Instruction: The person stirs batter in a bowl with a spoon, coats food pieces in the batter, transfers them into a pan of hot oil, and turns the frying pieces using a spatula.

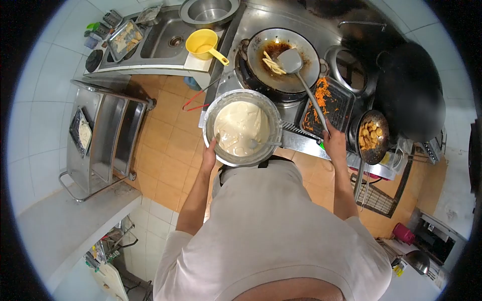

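Note:
My left hand (210, 153) grips the near left rim of a large metal bowl (277, 123) of pale, creamy batter (238, 125). A utensil lies partly sunk in the batter, its handle over the bowl's right side. My right hand (333, 139) is closed round the handle of a long metal spatula (290, 61). The spatula's blade is inside the wok (306, 45), beside several pale yellow strips (272, 64). Brown, oily residue coats the wok's bottom. Right of the wok is a black tray (344, 103) with orange shreds (321, 95).
A perforated ladle (384, 131) of browned pieces (370, 134) is at the right, near a large dark pan (409, 95). Back left are a sink (163, 42), a yellow dipper (202, 42) and a metal basin (208, 12). A steel cart (103, 135) stands left.

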### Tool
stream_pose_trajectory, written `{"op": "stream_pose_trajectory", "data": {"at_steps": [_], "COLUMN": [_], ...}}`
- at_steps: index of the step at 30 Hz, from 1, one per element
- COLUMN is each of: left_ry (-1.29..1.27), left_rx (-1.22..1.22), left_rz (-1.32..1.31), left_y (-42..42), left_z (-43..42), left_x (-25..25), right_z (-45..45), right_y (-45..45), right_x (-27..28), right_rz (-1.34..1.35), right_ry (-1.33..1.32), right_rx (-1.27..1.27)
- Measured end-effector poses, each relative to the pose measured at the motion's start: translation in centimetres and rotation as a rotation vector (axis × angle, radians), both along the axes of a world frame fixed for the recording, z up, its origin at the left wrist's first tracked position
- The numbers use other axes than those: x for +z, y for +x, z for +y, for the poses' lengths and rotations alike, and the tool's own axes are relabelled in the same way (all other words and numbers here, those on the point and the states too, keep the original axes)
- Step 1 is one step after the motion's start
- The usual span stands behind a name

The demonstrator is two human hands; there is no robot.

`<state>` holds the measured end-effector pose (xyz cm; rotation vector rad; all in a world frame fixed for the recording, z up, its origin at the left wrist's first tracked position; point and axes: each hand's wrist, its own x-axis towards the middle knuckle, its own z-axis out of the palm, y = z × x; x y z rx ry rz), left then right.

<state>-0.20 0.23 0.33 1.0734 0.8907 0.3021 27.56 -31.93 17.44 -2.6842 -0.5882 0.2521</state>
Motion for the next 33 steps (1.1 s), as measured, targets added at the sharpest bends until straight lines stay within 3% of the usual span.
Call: {"op": "stream_pose_trajectory", "data": {"at_steps": [9,21,27,30,33], "left_ry": [0.014,-0.005,0.001,0.009,0.006], "left_rx": [0.002,0.014,-0.017,-0.018,-0.017], "left_rz": [-0.011,-0.002,0.003,0.011,0.002], "left_y": [0.1,0.0,-0.1,0.1,0.3], "left_z": [-0.2,-0.1,0.1,-0.1,-0.1], "left_x": [0.2,0.3,0.2,0.8,1.1], "right_z": [-1.9,-1.0,-0.8,-1.1,-2.5], "right_y": [-0.2,0.6,1.4,1.4,1.4], "right_x": [1.3,1.6,0.2,1.1,-0.4], "right_rz": [-0.114,-0.220,-0.205,-0.019,-0.152], "right_ry": [-0.057,-0.187,-0.249,-0.060,0.094], "right_rx": [0.110,-0.054,-0.013,0.002,0.096]}}
